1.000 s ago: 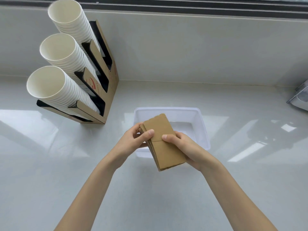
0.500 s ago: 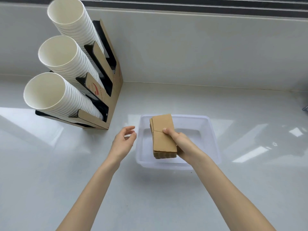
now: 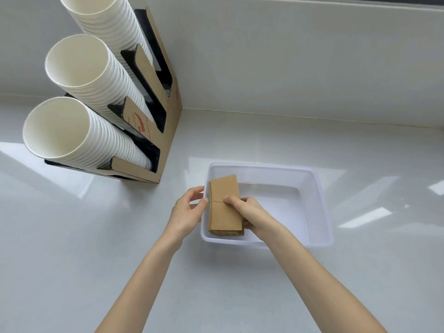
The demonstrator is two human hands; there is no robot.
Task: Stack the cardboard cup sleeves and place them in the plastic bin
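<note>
A stack of flat brown cardboard cup sleeves (image 3: 224, 207) sits inside the left end of a translucent white plastic bin (image 3: 319, 200). My right hand (image 3: 252, 212) grips the stack from its right side, thumb on top. My left hand (image 3: 189, 210) is on the bin's left wall beside the stack, fingers curled over the rim. Whether the stack rests on the bin floor is hidden.
A cardboard cup dispenser (image 3: 165, 121) with three tilted columns of white paper cups (image 3: 72, 131) stands at the back left on the glossy white counter (image 3: 72, 248). A white wall ledge (image 3: 288, 56) runs along the back.
My right hand has lowered the sleeve stack into the left end of the bin. My left hand let go of the stack and moved to the bin's left rim.
</note>
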